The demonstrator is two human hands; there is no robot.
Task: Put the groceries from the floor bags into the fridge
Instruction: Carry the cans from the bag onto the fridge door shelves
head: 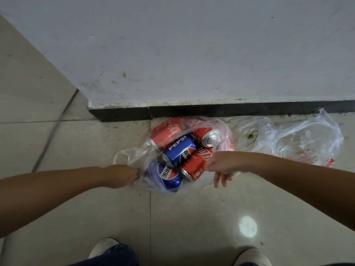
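Fingers [221,179] of right hand [222,166] hung loose & empty just beside red can [196,166], lying flat w/ long axis diagonal, in floor bag [132,156]; left hand [124,174] pinched its edge.

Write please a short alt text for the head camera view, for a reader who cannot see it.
Seen from above, a person's left hand grips the edge of a clear plastic bag of red and blue soda cans on a tiled floor, while the right hand reaches over the cans, fingers loose. A second, nearly empty plastic bag lies to the right, against a white wall.
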